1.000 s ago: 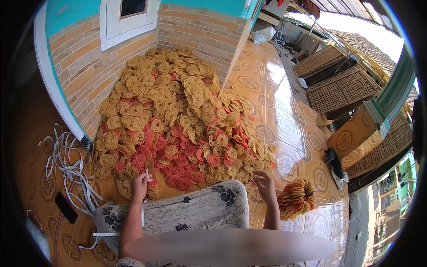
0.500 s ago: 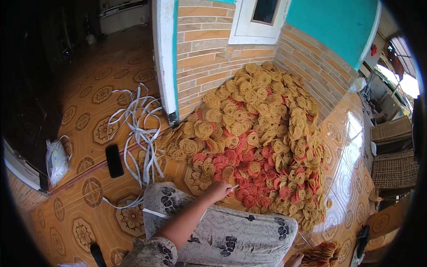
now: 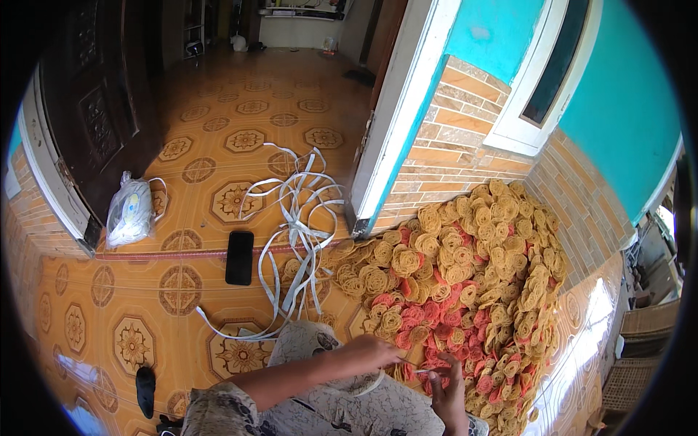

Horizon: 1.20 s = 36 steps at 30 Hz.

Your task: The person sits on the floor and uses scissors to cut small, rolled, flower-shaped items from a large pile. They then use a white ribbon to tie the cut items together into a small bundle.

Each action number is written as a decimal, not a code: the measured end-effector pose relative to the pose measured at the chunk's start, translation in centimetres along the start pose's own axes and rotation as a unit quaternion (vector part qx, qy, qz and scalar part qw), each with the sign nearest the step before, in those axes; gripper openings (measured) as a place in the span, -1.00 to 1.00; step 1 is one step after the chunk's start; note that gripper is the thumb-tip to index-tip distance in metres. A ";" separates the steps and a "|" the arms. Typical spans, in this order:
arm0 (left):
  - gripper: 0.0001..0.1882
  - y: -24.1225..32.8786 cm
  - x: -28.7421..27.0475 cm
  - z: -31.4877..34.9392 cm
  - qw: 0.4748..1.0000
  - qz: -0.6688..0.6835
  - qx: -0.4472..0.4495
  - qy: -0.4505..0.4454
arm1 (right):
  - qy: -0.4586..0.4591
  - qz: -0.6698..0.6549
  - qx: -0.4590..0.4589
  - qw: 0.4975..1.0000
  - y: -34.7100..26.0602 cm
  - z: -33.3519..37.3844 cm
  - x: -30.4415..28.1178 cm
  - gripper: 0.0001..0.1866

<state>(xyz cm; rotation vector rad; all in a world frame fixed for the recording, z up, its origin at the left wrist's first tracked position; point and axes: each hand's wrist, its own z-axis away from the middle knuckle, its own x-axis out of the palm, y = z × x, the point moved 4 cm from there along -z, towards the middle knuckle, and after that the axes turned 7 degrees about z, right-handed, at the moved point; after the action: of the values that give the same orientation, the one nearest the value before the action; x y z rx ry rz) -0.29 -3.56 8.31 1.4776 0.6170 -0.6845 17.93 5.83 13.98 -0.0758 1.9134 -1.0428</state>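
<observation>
Over my lap, my left hand (image 3: 379, 353) is closed, its fingertips pinched on a thin white strip. Part of this white strip (image 3: 372, 385) curves over my patterned trousers below the hand. Just to the right, my right hand (image 3: 451, 396) has its thumb and fingers bent around a short pale end at the left hand's fingertips, apparently the same strip; its exact grip is partly hidden. Beyond both hands lies a big heap of round, coiled discs (image 3: 465, 269), mostly tan. Coral-red discs (image 3: 436, 320) show through its near middle.
Loose white strips (image 3: 298, 225) lie tangled left of the heap, beside a black phone (image 3: 239, 258). A plastic bag (image 3: 131, 211) sits by the dark door. A brick-faced wall (image 3: 465, 116) backs the heap. A black slipper (image 3: 145, 391) is at lower left.
The view has swung left. My right hand has come from the lower right, beside a bundle of discs, to meet my left hand over my lap. That bundle is no longer visible.
</observation>
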 end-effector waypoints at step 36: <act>-0.40 1.3 -0.8 17.6 0.941 -0.122 -0.150 0.277 | -0.132 -0.226 0.354 0.898 18.1 1.3 5.6 -0.66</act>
<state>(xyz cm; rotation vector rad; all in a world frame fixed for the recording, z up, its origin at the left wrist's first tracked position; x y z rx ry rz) -0.62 -21.14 9.99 1.3132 1.2981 -0.3277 21.87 14.09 -2.62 -0.2388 1.1974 -1.8870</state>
